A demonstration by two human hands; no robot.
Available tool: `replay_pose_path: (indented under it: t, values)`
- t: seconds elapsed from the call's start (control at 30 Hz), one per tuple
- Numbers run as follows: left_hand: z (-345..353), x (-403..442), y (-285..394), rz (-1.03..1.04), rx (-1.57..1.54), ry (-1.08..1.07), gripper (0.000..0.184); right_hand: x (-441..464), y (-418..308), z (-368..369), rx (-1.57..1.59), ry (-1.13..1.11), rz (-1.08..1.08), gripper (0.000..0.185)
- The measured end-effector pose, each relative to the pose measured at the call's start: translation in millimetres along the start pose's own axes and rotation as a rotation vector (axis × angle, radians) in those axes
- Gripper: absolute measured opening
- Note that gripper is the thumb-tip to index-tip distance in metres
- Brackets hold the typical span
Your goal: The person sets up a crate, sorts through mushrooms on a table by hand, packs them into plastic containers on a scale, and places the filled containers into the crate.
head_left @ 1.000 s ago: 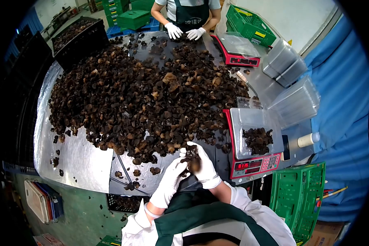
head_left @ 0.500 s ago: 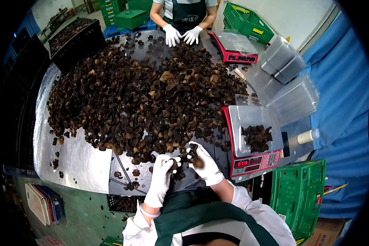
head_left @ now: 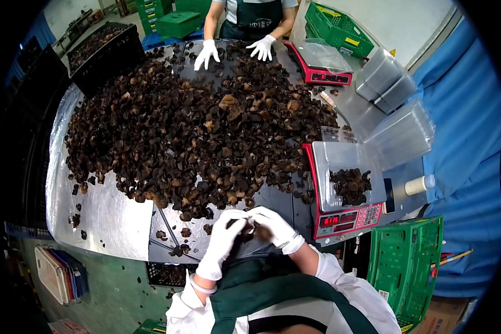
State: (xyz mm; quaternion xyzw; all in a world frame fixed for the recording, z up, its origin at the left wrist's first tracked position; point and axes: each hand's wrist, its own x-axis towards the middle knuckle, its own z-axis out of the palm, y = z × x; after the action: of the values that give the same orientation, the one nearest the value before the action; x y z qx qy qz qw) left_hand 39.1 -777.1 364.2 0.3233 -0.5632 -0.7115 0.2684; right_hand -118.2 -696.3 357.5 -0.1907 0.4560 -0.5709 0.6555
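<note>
My left hand point(head_left: 225, 236) and my right hand point(head_left: 278, 227), both in white gloves, meet at the table's front edge, fingertips touching. Between and below the fingers are dark wood ear mushroom pieces point(head_left: 263, 232), one brown and blurred against my right palm. Both hands are closed on them; my fingers partly hide the pieces. Just beyond lies a big heap of wood ear mushrooms point(head_left: 206, 133). To my right, a red scale point(head_left: 345, 222) carries a clear plastic tub point(head_left: 331, 199) with a small clump of wood ear mushrooms point(head_left: 352, 186) in it.
Across the table point(head_left: 117, 222) a co-worker's gloved hands point(head_left: 207, 54) are at the heap's far edge. A second red scale point(head_left: 328, 77), stacked clear tubs point(head_left: 385, 80) and a white bottle point(head_left: 419, 185) stand right. Green crates point(head_left: 403, 273) flank me; a black crate point(head_left: 106, 58) sits far left.
My hands have come together, the right moving left and slightly down, fingertips now meeting over the mushroom pieces. The co-worker's hands have spread apart, one moving left.
</note>
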Motion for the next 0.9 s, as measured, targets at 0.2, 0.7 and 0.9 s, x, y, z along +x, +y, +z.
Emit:
replay_pose_path:
  t: [0.2, 0.7, 0.9]
  values:
    - [-60.5, -22.3, -11.2, -0.191, -0.541, 0.237, 0.026, -6.7, -19.9, -51.9, -0.016, 0.243, -0.248, 0.016]
    - [-28.1, -4.9, -38.0, -0.015, 0.551, 0.225, 0.022, 29.6, 3.5, -55.2, -1.141, 0.207, -0.438, 0.011]
    - [-3.6, 12.3, -52.2, 0.151, 1.102, -0.06, 0.031, 17.4, 10.5, -66.4, -0.388, 0.159, -0.117, 0.014]
